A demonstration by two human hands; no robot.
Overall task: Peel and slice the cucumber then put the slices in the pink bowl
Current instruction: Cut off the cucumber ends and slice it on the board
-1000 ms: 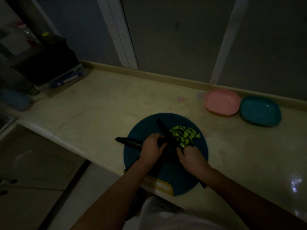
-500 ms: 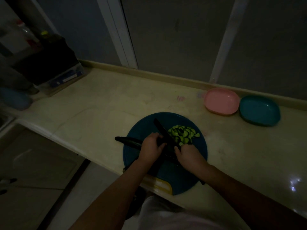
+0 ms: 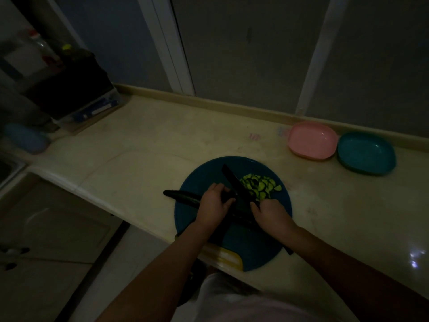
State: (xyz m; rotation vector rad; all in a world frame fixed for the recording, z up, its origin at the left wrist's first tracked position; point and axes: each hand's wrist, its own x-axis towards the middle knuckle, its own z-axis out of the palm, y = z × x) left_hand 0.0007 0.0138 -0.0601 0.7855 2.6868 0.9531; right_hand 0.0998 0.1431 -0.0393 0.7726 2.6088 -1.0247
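Note:
A dark unpeeled cucumber (image 3: pixel 181 195) lies across the round blue cutting board (image 3: pixel 199 175), its left end sticking past the rim. My left hand (image 3: pixel 214 203) grips the cucumber near its cut end. My right hand (image 3: pixel 271 212) holds a black knife (image 3: pixel 234 184), whose blade points away from me and rests against the cucumber just right of my left fingers. A pile of green slices (image 3: pixel 260 185) sits on the board right of the blade. The pink bowl (image 3: pixel 312 140) stands at the back right with nothing in it.
A teal bowl (image 3: pixel 366 153) touches the pink bowl's right side. A yellow and white item (image 3: pixel 222 255) lies at the board's near edge. Dark boxes and bottles (image 3: pixel 69 89) crowd the counter's far left, with a sink edge (image 3: pixel 9 168) beyond.
Both hands stay in place on the cucumber and knife; the blade shifts only slightly against the cucumber's cut end.

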